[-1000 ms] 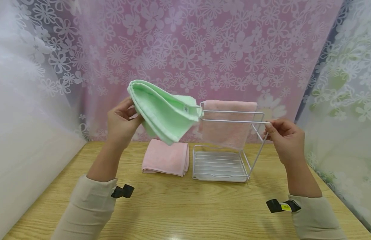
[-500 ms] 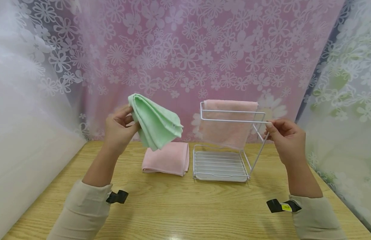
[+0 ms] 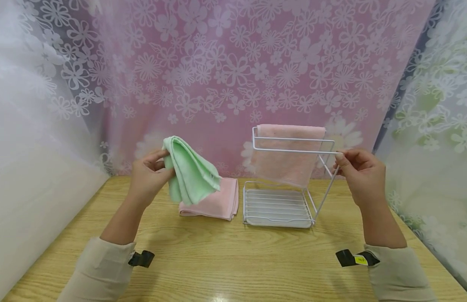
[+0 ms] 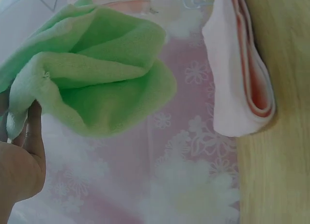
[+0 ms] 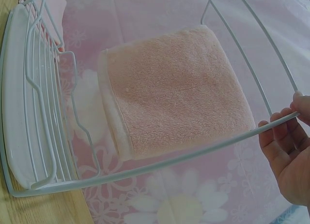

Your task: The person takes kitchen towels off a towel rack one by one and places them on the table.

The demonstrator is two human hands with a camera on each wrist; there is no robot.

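Observation:
My left hand (image 3: 148, 178) pinches a folded light green towel (image 3: 190, 174) by its left end. The towel hangs in the air and overlaps a folded pink towel (image 3: 222, 199) lying on the table. With thumb and fingers my right hand (image 3: 363, 176) grips the upper right corner of a white wire rack (image 3: 294, 150). Over the rack's rear top bar hangs another pink towel (image 3: 286, 163). In the right wrist view this hanging towel (image 5: 174, 93) shows its terry surface, and fingers (image 5: 276, 146) curl round the rack's wire.
A white tray (image 3: 256, 221) sits under the wire shelf at the rack's base. The wooden table (image 3: 226, 260) stretches out in front. Floral curtains (image 3: 203, 84) close off the back and both sides.
The green towel has come away from the rack's top left end, moving left and then down with my left hand. My right hand keeps its grip on the rack.

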